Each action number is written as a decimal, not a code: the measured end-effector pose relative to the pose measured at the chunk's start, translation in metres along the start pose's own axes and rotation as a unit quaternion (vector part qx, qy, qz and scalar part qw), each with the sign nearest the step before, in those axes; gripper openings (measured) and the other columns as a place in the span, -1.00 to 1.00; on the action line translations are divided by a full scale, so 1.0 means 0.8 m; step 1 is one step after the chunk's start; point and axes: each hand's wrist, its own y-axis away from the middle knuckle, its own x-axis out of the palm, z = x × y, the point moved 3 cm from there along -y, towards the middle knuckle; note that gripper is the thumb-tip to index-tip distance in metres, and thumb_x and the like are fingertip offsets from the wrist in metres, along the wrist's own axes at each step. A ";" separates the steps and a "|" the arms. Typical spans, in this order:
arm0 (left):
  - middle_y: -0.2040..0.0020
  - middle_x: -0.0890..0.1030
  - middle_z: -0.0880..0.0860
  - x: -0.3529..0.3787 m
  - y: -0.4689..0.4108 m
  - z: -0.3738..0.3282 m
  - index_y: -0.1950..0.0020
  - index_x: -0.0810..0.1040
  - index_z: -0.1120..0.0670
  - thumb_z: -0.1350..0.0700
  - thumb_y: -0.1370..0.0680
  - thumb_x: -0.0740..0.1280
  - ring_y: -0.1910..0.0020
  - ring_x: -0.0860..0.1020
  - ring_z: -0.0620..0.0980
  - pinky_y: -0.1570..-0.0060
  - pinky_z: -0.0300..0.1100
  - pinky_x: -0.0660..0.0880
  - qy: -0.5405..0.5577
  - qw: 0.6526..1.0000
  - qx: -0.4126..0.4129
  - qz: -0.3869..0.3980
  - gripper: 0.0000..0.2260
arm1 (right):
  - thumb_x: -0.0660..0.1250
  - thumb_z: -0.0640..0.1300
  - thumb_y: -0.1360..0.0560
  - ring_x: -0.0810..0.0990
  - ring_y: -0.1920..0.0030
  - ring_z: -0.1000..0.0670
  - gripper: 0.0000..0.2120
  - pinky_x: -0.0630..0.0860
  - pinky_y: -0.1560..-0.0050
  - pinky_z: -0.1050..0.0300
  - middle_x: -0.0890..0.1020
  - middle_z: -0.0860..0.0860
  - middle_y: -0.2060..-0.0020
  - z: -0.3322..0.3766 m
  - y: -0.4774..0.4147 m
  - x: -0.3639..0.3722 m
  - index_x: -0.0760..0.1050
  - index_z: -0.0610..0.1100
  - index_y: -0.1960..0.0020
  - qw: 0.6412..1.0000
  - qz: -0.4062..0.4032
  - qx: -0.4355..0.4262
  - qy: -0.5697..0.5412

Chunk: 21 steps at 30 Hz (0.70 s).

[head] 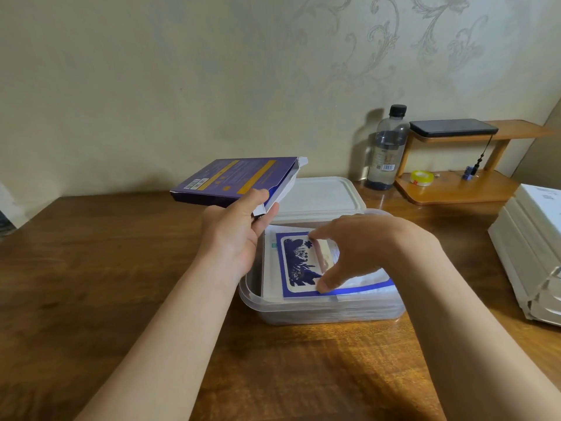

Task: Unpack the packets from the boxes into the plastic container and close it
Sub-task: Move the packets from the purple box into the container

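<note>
Down at the bottom of the frame, the wooden table [303, 375], with two bare forearms reaching in over it. Centre frame, the clear plastic container [318, 311] sits open, with a blue-and-white packet [300, 265] lying flat on top inside. The right hand [358, 253] is over it, fingers spread apart, thumb tip and forefinger tip resting on the packet. Just left and above, the left hand [239, 235] grips a purple box [233, 180], thumb on top, fingers clamped underneath, end flap open. The lid [321, 196] lies flat just behind the container. At the right edge, a stack of white boxes [531, 253].
</note>
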 end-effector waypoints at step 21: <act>-0.19 0.63 0.21 0.001 0.000 0.002 -0.10 0.52 0.14 0.36 -0.50 0.46 -0.11 0.68 0.13 0.00 -0.01 0.69 -0.001 1.000 0.003 0.006 -0.75 | 0.42 0.28 -0.43 0.51 -0.29 -0.03 -0.18 0.37 -0.02 0.16 0.48 0.06 -0.38 0.013 -0.001 0.010 0.15 0.11 -0.56 0.999 0.045 0.015 -0.006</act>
